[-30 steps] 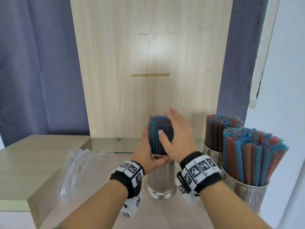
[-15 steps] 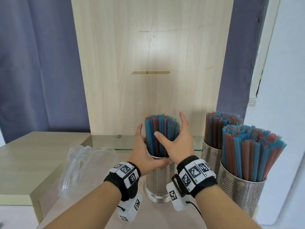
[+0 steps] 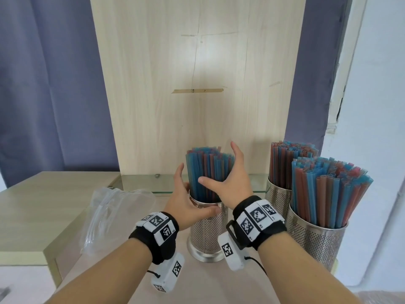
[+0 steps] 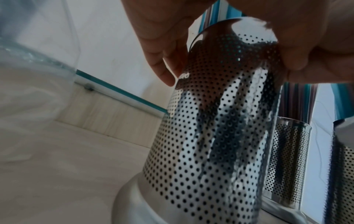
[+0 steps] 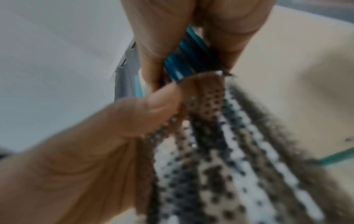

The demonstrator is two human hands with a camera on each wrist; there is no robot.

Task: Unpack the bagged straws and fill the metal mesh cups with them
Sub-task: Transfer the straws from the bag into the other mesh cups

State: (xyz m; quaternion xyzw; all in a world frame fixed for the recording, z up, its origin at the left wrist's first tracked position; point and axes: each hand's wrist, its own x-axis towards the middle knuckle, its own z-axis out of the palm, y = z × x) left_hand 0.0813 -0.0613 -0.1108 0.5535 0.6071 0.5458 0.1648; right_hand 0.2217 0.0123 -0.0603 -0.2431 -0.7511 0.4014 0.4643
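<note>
A metal mesh cup stands on the counter in front of me with a bundle of blue and red straws upright in it. My left hand wraps the cup's rim from the left, thumb lying across the front and a finger pointing up beside the straws. In the left wrist view that hand sits around the top of the mesh cup. My right hand cups the straws from the right with spread, fairly straight fingers, thumb in front. In the blurred right wrist view the blue straws show between its fingers.
Two more mesh cups packed with straws stand to the right, one at the back and one nearer. An empty clear plastic bag lies to the left. A glass shelf and an upright wooden panel close off the back.
My right hand has come down from the top of the straws to their right side and spread its fingers. The straws stand looser and wider in the cup. My left hand stays at the rim.
</note>
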